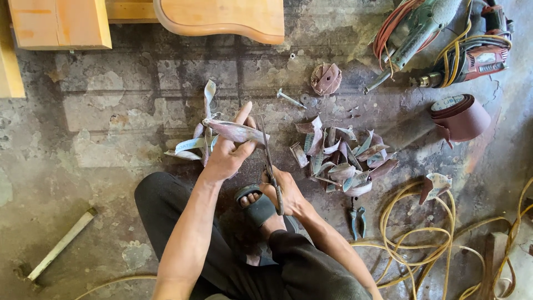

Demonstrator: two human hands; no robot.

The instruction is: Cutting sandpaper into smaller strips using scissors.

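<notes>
Cutting step: a curled maroon sandpaper strip (236,131) is pinched by the left hand (227,155) above the floor.
Right hand (286,191): closed on long metal scissors (270,164), blades at the strip.
Next move: likely a steady strip, blades closed squarely.
Nearby: pile of cut sandpaper pieces (344,161).

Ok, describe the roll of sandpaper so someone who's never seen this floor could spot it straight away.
Start at the power tools tangled in cords at the top right of the concrete floor. Just below them lies the sandpaper roll, a dark reddish-brown coil. Unlike the cut strips scattered to its left, it is one wound, uncut band.
</notes>
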